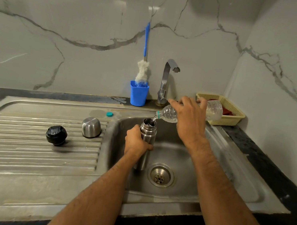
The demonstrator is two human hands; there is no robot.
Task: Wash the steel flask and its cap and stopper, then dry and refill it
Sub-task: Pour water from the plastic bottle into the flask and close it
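Two hands at work over the sink (229,181).

Left hand (136,143): fingers (147,146) curled round the flask (148,131), gripping its body below the neck. Flask upright inside the basin, mouth open, base hidden from clear view near the drain (160,175), which lies just right of and below these fingers.

Right hand (190,118): fingers wrapped over a clear bottle (170,114), thumb on the far side, index finger stretched along the top. Bottle tilted neck-down to the left, its mouth just above the flask mouth; a thin stream of water passes between them.

Cap (91,127): steel, mouth-down on the ribbed drainboard (23,152), left of the left fingers, well apart from them.

Stopper (56,134): black, on the drainboard, further left of the cap.

Bottle lid (109,114): small, teal, on the sink's rim, up and left of the left fingers.

Blue cup (138,94) holding a brush (142,69) with blue handle: on the bench (51,95) by the wall, beyond the left fingers.

Tap (166,80): beside the cup, just beyond the right fingers.

Yellow basket (231,112): corner of the bench, right of the right fingers, contents partly hidden.
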